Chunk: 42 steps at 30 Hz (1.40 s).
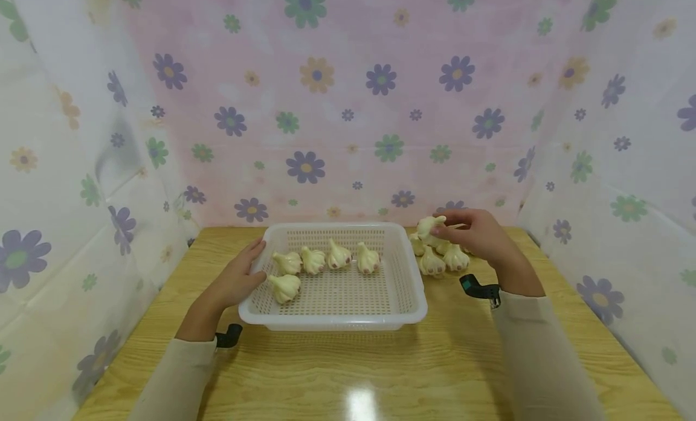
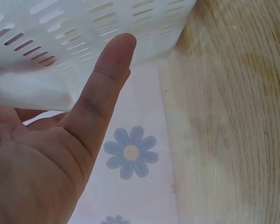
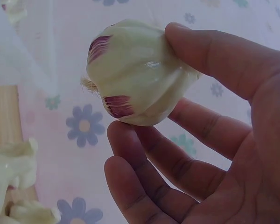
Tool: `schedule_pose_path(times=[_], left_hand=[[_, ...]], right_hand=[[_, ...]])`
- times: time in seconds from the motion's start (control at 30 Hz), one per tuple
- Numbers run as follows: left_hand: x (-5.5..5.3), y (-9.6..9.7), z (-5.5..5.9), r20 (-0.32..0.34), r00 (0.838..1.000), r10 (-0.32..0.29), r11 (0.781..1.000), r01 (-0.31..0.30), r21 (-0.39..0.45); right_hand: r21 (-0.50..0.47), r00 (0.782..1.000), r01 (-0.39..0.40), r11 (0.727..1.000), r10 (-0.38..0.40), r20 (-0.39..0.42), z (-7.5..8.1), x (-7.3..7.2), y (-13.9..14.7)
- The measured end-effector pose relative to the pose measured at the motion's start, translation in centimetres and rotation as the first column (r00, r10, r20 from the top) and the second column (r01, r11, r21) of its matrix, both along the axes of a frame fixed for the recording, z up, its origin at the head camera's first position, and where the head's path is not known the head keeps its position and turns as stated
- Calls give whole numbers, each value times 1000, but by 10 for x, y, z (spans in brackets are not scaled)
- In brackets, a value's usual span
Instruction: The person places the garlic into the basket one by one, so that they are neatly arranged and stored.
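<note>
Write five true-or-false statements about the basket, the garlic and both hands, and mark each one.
1. The right hand holds a garlic bulb. True.
2. The left hand is at the left side of the white basket. True.
3. The basket contains no garlic. False: five bulbs lie in it.
4. The held bulb has purple markings. True.
5. The held bulb is over the middle of the basket. False: it is past the basket's right side, by the bulbs outside.
</note>
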State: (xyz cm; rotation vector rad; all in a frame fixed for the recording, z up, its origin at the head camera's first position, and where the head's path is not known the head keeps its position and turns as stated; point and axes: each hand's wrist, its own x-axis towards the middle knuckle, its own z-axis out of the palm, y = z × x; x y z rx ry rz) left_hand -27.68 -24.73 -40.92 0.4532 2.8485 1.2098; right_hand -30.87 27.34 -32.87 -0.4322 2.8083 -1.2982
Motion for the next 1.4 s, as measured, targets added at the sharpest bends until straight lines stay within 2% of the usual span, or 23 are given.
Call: schedule_pose_path(times=[0.17, 0.4, 0.7, 1.03, 1.2, 1.3, 1.4], left_hand=[[1, 0, 1, 0, 1000, 9, 1000, -9, -8], [1, 3, 2, -3, 1000, 9, 1000, -9, -7], [1, 5, 2, -19, 1000, 11, 1000, -12, -18], [0, 5, 1, -27, 999, 35, 999, -36, -23], [4, 5, 1, 7, 998, 64, 996, -64, 56], [9, 5, 0, 38, 994, 105, 986, -109, 129], [17, 4, 2, 50, 986, 159, 974, -165, 155]], right_hand=[[24, 999, -36, 999, 37, -13, 4, -8, -21], [43, 996, -90, 995, 90, 9, 11, -17, -46], [-24, 984, -171, 985, 172, 43, 4, -25, -81], [54, 964, -265, 963, 263, 42, -5, -28, -126], [106, 956, -290, 951, 282, 84, -10, -30, -149], [114, 943, -327, 938, 315, 108, -14, -28, -161], [114, 929, -362, 925, 346, 133, -19, -28, -172]])
